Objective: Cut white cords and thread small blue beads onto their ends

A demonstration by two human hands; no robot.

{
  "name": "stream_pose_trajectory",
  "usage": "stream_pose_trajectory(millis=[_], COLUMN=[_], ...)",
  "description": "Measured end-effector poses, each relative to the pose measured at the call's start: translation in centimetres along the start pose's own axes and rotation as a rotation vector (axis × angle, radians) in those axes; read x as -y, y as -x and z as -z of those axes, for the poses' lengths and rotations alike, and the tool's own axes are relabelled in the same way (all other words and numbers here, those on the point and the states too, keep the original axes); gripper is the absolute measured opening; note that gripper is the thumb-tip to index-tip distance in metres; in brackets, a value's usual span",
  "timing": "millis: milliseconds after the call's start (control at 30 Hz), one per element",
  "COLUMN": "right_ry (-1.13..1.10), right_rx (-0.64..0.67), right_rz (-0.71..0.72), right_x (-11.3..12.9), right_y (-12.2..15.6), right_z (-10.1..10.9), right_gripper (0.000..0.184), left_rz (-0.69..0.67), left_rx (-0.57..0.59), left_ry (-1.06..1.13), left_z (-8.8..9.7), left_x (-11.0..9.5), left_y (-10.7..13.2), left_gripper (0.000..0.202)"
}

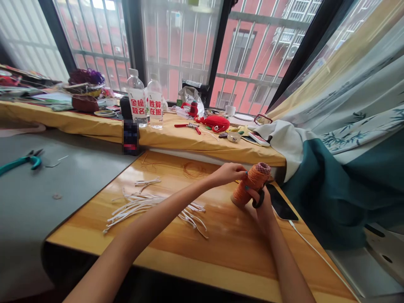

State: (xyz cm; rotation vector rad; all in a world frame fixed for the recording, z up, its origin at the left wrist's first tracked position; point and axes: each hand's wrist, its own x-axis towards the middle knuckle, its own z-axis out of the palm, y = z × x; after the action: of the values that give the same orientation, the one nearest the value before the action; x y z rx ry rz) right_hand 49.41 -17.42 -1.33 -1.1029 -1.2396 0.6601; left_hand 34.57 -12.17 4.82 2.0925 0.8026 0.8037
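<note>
Orange spool stands on the table near the phone; left hand pinches closed at its edge, on thread or not we cannot tell; right hand grips its side, black loop at the fingers; uneven pressure could topple it, the loop snag its winding

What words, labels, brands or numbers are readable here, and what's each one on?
"金榜题名": red print on the left bottle.
"胜算在握": red print on the right bottle.
Too small or blurred to read: marks on the green label behind them.
On the orange spool, I see no writing.
</note>
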Motion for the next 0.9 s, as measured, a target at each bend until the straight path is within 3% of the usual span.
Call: stream_pose_trajectory(millis=[100,167,300,533,767,900], right_ry=[-0.001,0.03,0.081,0.118,-0.107,-0.213], right_rx=[0.059,0.055,0.025,0.009,0.061,0.006], right_rz=[-0.001,0.006,0.016,0.005,0.062,0.1], right_x=[0.0,0.0,0.0,0.2,-0.1,-0.2], right_y=[0.0,0.0,0.1,0.6,0.3,-0.4], right_z=[0.1,0.1,0.1,-0.1,-0.4,0.9], right_gripper=[0.03,0.031,0.032,0.033,0.025,0.022], left_rz=[0.088,0.065,-0.055,-0.002,-0.044,0.078], left_rx=[0.134,0.171,0.059,0.006,-0.136,-0.105], left_ry=[0.084,0.095,-0.032,-0.109,-0.194,-0.173], left_z=[0.5,0.6,0.5,0.1,0.4,1.6], left_x=[-0.3,-0.4,-0.6,-0.9,0.3,0.9], left_y=[1.0,1.5,2.1,2.6,2.1,3.0], left_gripper=[0.034,0.039,0.036,0.035,0.032,0.036])
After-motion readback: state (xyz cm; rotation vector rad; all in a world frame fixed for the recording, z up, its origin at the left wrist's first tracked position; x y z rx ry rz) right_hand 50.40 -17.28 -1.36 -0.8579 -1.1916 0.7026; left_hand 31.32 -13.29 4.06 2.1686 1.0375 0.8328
